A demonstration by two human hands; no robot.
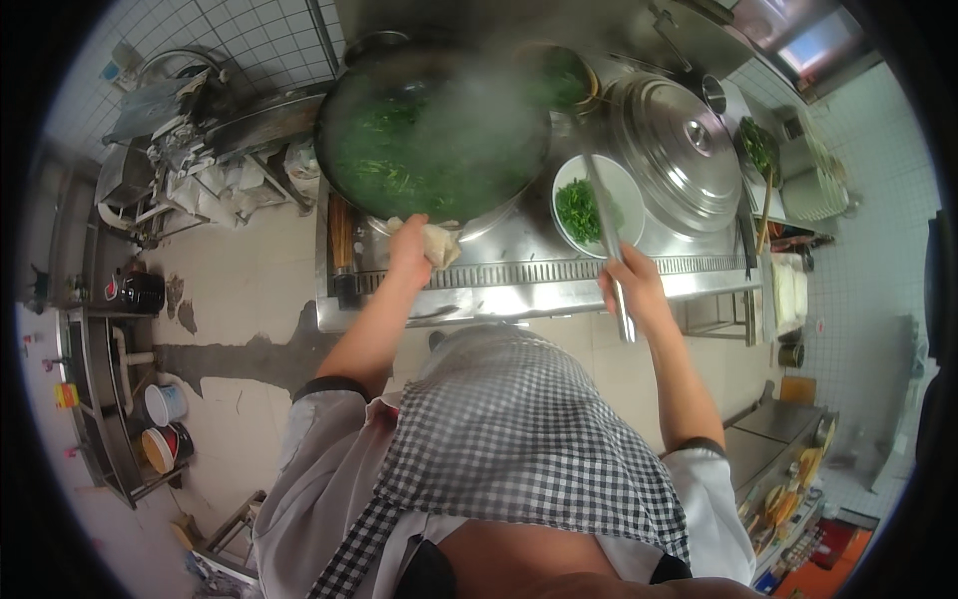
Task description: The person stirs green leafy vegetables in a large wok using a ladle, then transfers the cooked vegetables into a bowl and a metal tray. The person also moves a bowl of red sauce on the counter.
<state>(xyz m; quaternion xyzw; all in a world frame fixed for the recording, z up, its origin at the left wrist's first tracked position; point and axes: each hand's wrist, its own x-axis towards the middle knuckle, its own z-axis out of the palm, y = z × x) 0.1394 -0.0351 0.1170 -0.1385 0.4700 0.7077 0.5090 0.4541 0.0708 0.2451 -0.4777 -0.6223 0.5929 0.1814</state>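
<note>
A large dark wok [323, 161] sits on the steel stove, with leafy greens [389, 168] in it under thick steam. My left hand [408, 254] grips a folded pale cloth [441, 247] against the wok's near rim. In my right hand [636, 284] is the long metal handle [605, 202] of a utensil. This handle passes over a white bowl [635, 198] of chopped greens [576, 210]. Its far end runs toward a round vessel [593, 82] with greens inside; steam blurs where they meet, so I cannot tell if they are joined.
A big domed metal lid [677, 157] lies right of the bowl. The slotted drain [516, 273] follows the stove's front edge. Thin sticks [342, 232] stand at its left end. Stacked plates [812, 187] and another dish of greens [757, 146] are farther right. Buckets [165, 404] stand low at left.
</note>
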